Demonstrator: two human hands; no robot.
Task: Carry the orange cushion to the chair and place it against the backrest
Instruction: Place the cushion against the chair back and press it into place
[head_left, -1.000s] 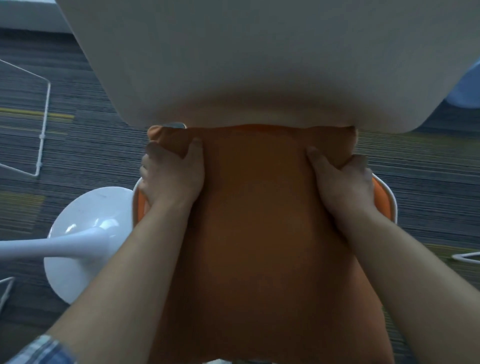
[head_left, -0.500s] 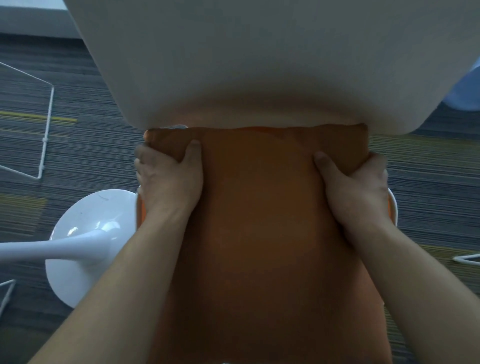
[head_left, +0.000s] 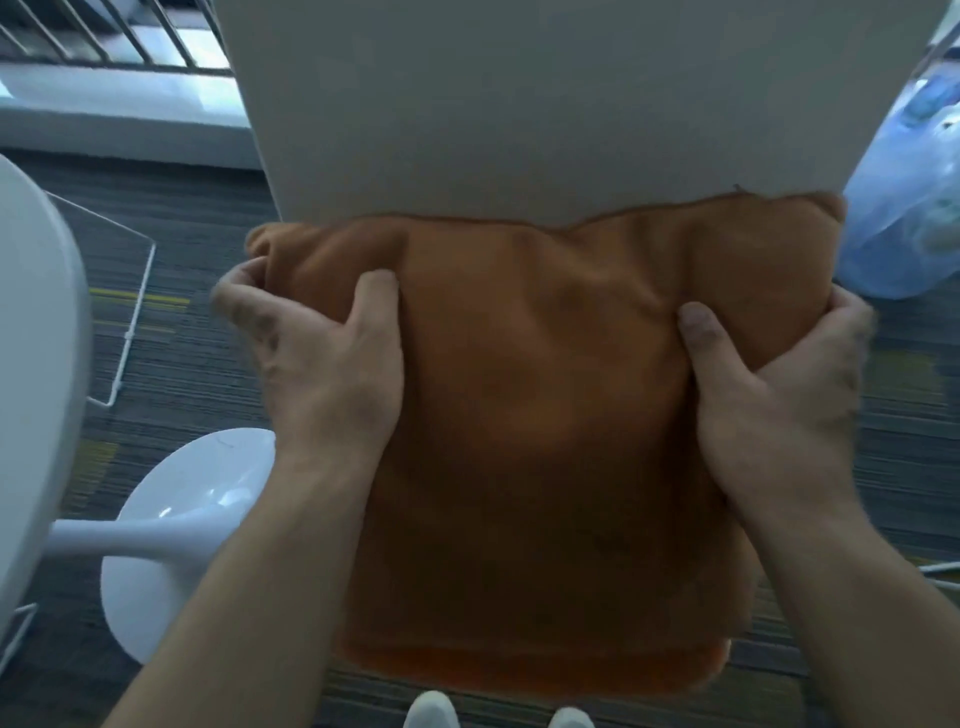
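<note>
The orange cushion (head_left: 545, 415) fills the middle of the view, its top edge lying against the pale grey chair backrest (head_left: 519, 104). My left hand (head_left: 322, 364) grips the cushion's upper left corner, thumb on the front face, fingers wrapped behind. My right hand (head_left: 779, 395) clamps the upper right side in the same way. The cushion hides the chair seat; only a strip of orange seat edge (head_left: 545, 670) shows under its lower edge.
A white round table (head_left: 36, 364) with a pedestal base (head_left: 182, 519) stands at the left. White wire frames (head_left: 130, 322) sit on the striped carpet. A blue plastic bag (head_left: 914, 197) lies at the right. A railing (head_left: 104, 36) runs along the far left.
The cushion's top has come up higher against the backrest and shifted right. Both hands have spread toward its upper corners. The view has tilted up, and the table top, railing and bag now show.
</note>
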